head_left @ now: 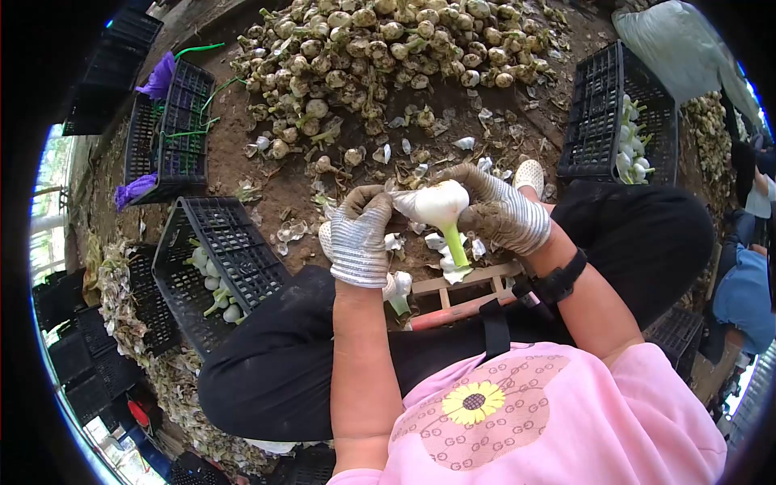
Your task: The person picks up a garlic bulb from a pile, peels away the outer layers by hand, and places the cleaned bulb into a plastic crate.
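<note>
A white garlic bulb (442, 202) with a short green stem pointing down is between my two gloved hands. My right hand (505, 212) grips the bulb from its right side, fingers curled behind and beside it. The dirty fingertips of my left hand (361, 234) pinch a strip of garlic skin (406, 203) at the bulb's left side. Below my left hand, another peeled garlic bulb (398, 291) lies near a wooden frame (477, 279). Loose white peelings (453, 267) lie just under the held bulb.
A large heap of unpeeled, soil-covered bulbs (380, 48) covers the ground ahead. Black crates holding peeled garlic stand at my left (234, 250) and right (594, 121). Farther left is a crate with purple netting (182, 121). Another person in blue (744, 283) sits at the right edge.
</note>
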Demonstrator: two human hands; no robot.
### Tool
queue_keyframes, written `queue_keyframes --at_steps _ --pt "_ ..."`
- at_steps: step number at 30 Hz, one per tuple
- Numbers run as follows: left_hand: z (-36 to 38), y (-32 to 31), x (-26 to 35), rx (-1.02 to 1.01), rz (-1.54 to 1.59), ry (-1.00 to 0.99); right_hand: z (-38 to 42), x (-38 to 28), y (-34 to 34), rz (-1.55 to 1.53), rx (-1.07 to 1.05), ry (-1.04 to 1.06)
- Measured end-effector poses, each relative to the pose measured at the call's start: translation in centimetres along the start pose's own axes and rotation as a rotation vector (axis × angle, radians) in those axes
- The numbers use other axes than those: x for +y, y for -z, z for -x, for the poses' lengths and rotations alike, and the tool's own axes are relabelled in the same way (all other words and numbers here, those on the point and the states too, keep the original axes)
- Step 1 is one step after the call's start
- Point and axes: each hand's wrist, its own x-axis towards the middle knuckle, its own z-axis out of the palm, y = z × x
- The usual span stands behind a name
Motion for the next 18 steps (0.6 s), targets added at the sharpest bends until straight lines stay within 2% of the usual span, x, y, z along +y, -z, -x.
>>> queue_keyframes --at_steps 1,2,5,6,7,9,10,11,13,14,15,17,18 --pt "0.4 -0.1 0.6 0.007 -0.034 -0.005 -0.1 0.2 -0.2 -0.066 -0.025 0.001" --pt "0.7 -0.2 0.9 0.017 -0.067 -0.010 0.0 0.1 -0.2 -0.047 0.021 -0.076" --pt "1.9 -0.7 0.4 0.014 -0.069 -0.038 -0.5 1.1 -0.1 -0.015 -0.050 -0.220" --pt "1.7 -0.2 0.2 0.012 -0.043 -0.027 -0.8 0.9 -0.9 0.299 0.053 -0.226" --pt "1.4 0.5 0.4 0.002 0.306 -0.035 -0.9 1.2 -0.8 0.247 0.097 -0.295" --pt "1.2 2.2 2.5 -0.110 0.827 -0.053 -1.2 1.3 -0.1 0.227 0.074 -0.218" --pt "1.3 2.7 4.2 -0.112 0.882 -0.076 -1.4 1.3 -0.4 0.086 0.104 -0.148" --pt "1.8 2.7 5.9 0.024 0.838 -0.095 -1.4 0.6 -0.3 0.069 0.092 -0.142" --pt "0.0 6.6 3.7 -0.067 0.742 -0.074 -1.6 -0.1 -0.8 -0.082 0.128 -0.071" --pt "-0.8 7.5 1.4 -0.056 0.568 0.027 -1.6 -0.6 -0.9 -0.075 0.128 -0.076" --pt "-1.5 8.2 -1.3 -0.012 -0.249 0.071 -1.5 -0.8 -0.7 -0.045 0.126 -0.076" --pt "-0.9 6.8 -4.1 -0.032 -1.128 -0.401 -1.5 -0.7 -0.5 -0.073 0.135 -0.035" --pt "-0.3 5.2 -3.7 -0.065 -0.779 -0.309 -1.2 -0.8 -0.5 -0.031 0.150 -0.009"
